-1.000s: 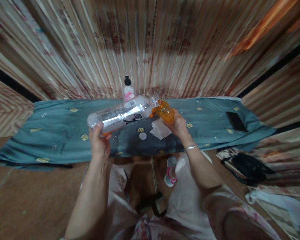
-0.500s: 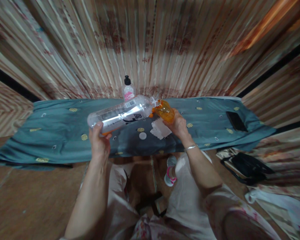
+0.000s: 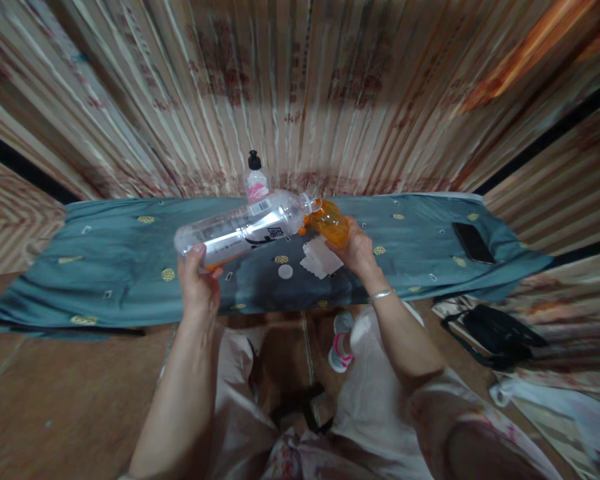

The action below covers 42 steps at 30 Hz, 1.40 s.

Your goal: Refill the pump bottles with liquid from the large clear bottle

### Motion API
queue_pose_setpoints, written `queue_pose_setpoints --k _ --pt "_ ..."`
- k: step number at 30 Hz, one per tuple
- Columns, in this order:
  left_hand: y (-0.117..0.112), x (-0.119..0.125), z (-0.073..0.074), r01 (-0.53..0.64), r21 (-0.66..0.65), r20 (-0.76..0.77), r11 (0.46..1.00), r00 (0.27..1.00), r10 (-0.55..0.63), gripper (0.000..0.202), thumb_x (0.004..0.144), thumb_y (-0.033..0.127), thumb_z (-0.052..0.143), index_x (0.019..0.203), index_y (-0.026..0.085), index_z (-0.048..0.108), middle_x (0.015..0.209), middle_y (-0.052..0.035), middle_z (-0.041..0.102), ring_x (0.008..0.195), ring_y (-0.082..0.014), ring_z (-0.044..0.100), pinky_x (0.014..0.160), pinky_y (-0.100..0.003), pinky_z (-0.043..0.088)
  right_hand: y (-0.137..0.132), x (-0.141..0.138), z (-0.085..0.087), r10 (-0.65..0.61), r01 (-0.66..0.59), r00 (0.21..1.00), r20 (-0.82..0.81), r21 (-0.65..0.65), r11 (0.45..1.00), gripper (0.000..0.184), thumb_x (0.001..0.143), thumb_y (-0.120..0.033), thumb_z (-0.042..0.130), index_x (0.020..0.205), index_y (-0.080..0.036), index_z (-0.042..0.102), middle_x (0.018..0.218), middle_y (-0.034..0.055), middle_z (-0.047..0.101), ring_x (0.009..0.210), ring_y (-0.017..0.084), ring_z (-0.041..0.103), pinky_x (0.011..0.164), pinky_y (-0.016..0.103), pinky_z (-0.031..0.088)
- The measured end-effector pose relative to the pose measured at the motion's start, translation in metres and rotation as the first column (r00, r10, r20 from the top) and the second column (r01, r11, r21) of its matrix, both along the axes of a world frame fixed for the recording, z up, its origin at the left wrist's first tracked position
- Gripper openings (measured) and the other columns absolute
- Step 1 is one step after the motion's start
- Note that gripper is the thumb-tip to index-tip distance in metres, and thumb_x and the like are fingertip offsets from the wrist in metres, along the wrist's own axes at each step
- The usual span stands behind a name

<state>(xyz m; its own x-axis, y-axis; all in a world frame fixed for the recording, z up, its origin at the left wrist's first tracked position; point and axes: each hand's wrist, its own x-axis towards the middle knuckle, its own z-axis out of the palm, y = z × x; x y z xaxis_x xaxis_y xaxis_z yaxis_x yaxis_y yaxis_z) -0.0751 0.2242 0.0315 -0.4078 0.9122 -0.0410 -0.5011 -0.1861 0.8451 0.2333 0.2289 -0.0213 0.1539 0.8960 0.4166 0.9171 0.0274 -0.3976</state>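
My left hand point(image 3: 198, 280) grips the base of a large clear plastic bottle point(image 3: 240, 230), which lies nearly level with its neck pointing right. Its open mouth meets the mouth of a small orange bottle point(image 3: 330, 223), tilted and gripped by my right hand point(image 3: 357, 253). Both are held above a table covered with a teal cloth point(image 3: 130, 267). A white cap point(image 3: 285, 271) and a white folded tissue point(image 3: 321, 259) lie on the cloth just below the bottles.
A small bottle with a black cap and pink label point(image 3: 255, 182) stands at the table's back edge by the striped curtain. A black phone point(image 3: 473, 243) lies at the right end of the cloth. A black bag point(image 3: 495, 335) sits on the floor to the right.
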Motion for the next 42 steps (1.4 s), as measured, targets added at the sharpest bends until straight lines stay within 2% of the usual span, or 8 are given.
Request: queue_pose_setpoints --k 9,19,42 --pt "0.0008 0.0001 -0.0004 -0.006 0.009 0.012 1.0 1.0 0.006 0.034 0.052 0.038 0.081 0.077 0.02 0.067 0.084 -0.0017 0.066 0.067 -0.0114 0.056 0.039 -0.014 0.02 -0.0001 -0.0005 -0.0001 -0.014 0.014 1.0 0.011 -0.004 1.0 0.067 0.081 -0.036 0.072 0.137 -0.012 0.045 0.122 0.0199 0.07 0.113 0.033 0.069 0.093 0.043 0.056" --pt "0.0023 0.0002 -0.0015 -0.003 0.018 0.009 1.0 1.0 0.003 0.033 0.053 0.038 0.08 0.076 0.019 0.067 0.086 -0.0028 0.066 0.067 -0.0111 0.054 0.038 -0.014 0.02 -0.0009 -0.001 0.0007 -0.018 0.018 1.0 0.016 -0.012 1.0 0.066 0.079 -0.031 0.074 0.136 -0.013 0.045 0.122 0.019 0.07 0.114 0.032 0.069 0.094 0.042 0.056" --pt "0.0004 0.0005 -0.0005 0.008 0.02 0.003 1.0 1.0 -0.009 0.036 0.053 0.039 0.08 0.077 0.019 0.063 0.085 -0.0023 0.064 0.068 -0.0114 0.055 0.039 -0.015 0.02 -0.0007 -0.0015 0.0005 -0.032 0.032 0.999 0.015 -0.007 0.999 0.066 0.082 -0.036 0.071 0.137 -0.012 0.045 0.123 0.02 0.07 0.114 0.031 0.069 0.093 0.042 0.056"
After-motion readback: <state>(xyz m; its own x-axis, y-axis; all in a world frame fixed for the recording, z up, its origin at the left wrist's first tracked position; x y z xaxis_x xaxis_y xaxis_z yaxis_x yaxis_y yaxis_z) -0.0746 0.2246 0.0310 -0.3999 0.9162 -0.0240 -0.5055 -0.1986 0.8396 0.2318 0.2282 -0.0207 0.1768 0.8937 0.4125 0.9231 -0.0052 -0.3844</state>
